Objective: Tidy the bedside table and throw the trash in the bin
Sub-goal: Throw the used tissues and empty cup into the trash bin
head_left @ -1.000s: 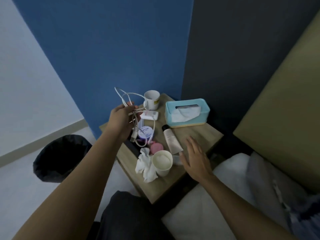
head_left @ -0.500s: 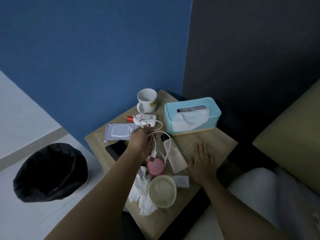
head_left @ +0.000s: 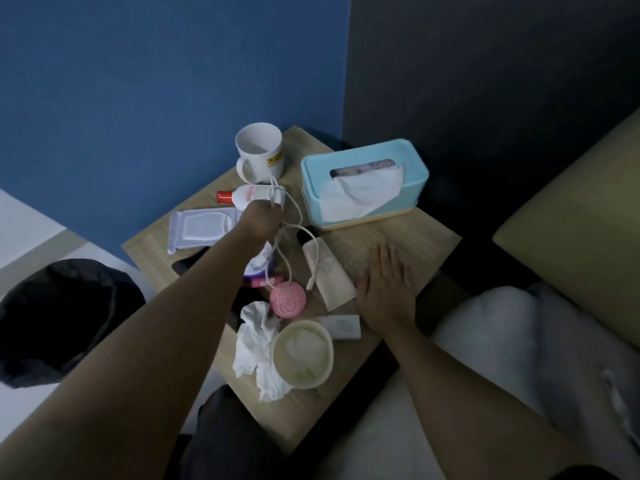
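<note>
We see a dim, bluish, low-contrast picture under soft, even light, with faint shadows on the tabletop (head_left: pixel 426 237), the dark wall (head_left: pixel 485 81) sinking almost to black, slight blur throughout, and wide-angle stretching toward the edges.

No legible text; yellow label on mug (head_left: pixel 259 152), print on pink tube (head_left: pixel 265 281) blurred.

Shows a blue wall (head_left: pixel 156 81) meeting a dark grey wall (head_left: pixel 485 64), pale floor (head_left: pixel 41 407), tan headboard (head_left: pixel 571 220), dim light.
</note>
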